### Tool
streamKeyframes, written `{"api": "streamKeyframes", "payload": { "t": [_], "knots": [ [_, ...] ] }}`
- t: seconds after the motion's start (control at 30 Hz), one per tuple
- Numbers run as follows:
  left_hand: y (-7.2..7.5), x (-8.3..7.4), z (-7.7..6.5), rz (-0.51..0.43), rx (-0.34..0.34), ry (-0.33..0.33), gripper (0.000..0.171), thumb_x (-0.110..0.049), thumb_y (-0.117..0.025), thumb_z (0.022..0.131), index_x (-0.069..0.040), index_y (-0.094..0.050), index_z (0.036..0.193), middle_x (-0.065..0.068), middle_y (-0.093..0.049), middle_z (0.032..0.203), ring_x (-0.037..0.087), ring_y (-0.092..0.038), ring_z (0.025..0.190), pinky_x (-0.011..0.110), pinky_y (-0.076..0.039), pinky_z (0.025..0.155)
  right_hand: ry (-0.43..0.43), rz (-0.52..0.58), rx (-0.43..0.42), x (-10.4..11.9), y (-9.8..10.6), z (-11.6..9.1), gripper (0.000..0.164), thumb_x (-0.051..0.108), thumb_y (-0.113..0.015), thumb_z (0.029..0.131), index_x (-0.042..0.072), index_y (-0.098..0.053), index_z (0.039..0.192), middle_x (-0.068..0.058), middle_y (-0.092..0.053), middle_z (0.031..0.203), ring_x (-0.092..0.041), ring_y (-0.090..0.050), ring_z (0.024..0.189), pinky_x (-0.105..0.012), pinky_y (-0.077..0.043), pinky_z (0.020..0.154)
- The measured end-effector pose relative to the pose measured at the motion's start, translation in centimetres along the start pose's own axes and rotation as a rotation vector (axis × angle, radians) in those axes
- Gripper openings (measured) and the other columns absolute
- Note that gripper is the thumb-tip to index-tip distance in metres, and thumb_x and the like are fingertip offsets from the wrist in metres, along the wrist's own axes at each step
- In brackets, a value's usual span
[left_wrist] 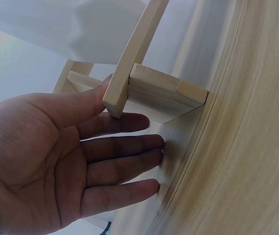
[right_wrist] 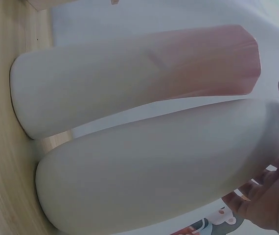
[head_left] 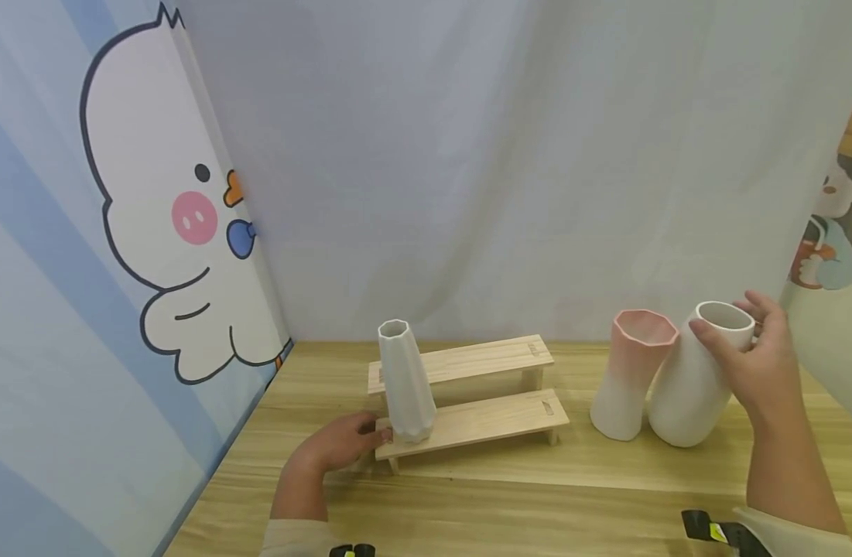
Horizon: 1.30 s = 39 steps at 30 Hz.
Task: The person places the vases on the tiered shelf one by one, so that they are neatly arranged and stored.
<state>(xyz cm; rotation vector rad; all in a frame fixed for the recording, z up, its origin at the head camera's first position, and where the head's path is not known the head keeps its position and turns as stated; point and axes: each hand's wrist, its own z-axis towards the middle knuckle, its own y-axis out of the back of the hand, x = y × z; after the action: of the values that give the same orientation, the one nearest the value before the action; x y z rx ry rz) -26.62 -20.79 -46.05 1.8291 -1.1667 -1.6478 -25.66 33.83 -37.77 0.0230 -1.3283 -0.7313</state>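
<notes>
My left hand [head_left: 338,445] is at the left end of a two-step wooden stand [head_left: 491,420]. In the left wrist view its thumb lies on one side of the lower board [left_wrist: 138,46] and the index finger on the other, pinching the end; the other fingers extend underneath. A slim white fluted vase [head_left: 406,383] stands on that lower step, near the hand. On the right, my right hand [head_left: 767,363] grips the rounded white vase [head_left: 686,398] near its rim, thumb at the front and fingers on the far side. Its base is at the tabletop.
Just left of the rounded vase stands a pink-and-white vase [head_left: 624,379], the two very close together. All are on a wood-grain table [head_left: 495,510]. A pale curtain [head_left: 467,170] hangs behind, and a cartoon-print cloth [head_left: 154,201] borders the left side.
</notes>
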Motion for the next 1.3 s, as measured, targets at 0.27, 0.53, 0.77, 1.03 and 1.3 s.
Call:
{"api": "streamKeyframes", "payload": {
  "t": [0.27,0.53,0.77,1.03,1.3],
  "knots": [
    [0.05,-0.17,-0.12,0.001,0.0,0.001,0.051,-0.055,-0.058,0.093,-0.018,-0.061,0.128,0.009,-0.063,0.129,0.033,-0.057,0.121,0.056,-0.046,0.098,-0.033,0.002,-0.024,-0.13,-0.32,0.26,0.09,0.043,-0.067,0.09,0.028,-0.011,0.157,-0.011,-0.024,0.161,-0.029,-0.034,0.134,-0.053,-0.034,0.113],
    [0.11,-0.15,-0.01,0.001,-0.003,-0.011,0.05,-0.053,-0.058,0.094,-0.017,-0.062,0.128,0.009,-0.063,0.128,0.033,-0.058,0.12,0.056,-0.046,0.098,-0.02,0.009,-0.05,-0.41,-0.45,0.5,0.091,0.044,-0.07,0.088,0.033,-0.012,0.156,-0.008,-0.03,0.157,-0.016,-0.04,0.124,-0.037,-0.037,0.108],
    [0.1,-0.24,-0.07,0.002,0.001,-0.011,0.049,-0.052,-0.058,0.094,-0.017,-0.062,0.129,0.009,-0.063,0.129,0.033,-0.057,0.12,0.056,-0.046,0.098,0.001,0.005,-0.039,-0.26,-0.42,0.48,0.096,0.043,-0.071,0.087,0.035,-0.005,0.156,-0.005,-0.033,0.155,-0.011,-0.042,0.117,-0.032,-0.038,0.105],
    [0.13,-0.36,-0.21,-0.008,0.003,-0.008,0.05,-0.052,-0.058,0.095,-0.016,-0.061,0.13,0.01,-0.062,0.13,0.034,-0.057,0.121,0.056,-0.046,0.099,-0.036,-0.002,-0.029,-0.43,-0.54,0.59,0.076,0.045,-0.071,0.087,0.031,-0.031,0.151,0.007,-0.052,0.122,0.001,-0.046,0.095,-0.016,-0.042,0.076],
    [0.06,-0.28,-0.23,-0.023,0.011,-0.004,0.051,-0.052,-0.058,0.095,-0.016,-0.06,0.131,0.01,-0.062,0.13,0.034,-0.057,0.121,0.056,-0.046,0.099,-0.061,0.03,-0.08,-0.52,-0.89,0.62,0.062,0.044,-0.073,0.086,0.022,-0.044,0.136,0.018,-0.046,0.098,0.002,-0.047,0.083,-0.011,-0.041,0.064]
  ]
}}
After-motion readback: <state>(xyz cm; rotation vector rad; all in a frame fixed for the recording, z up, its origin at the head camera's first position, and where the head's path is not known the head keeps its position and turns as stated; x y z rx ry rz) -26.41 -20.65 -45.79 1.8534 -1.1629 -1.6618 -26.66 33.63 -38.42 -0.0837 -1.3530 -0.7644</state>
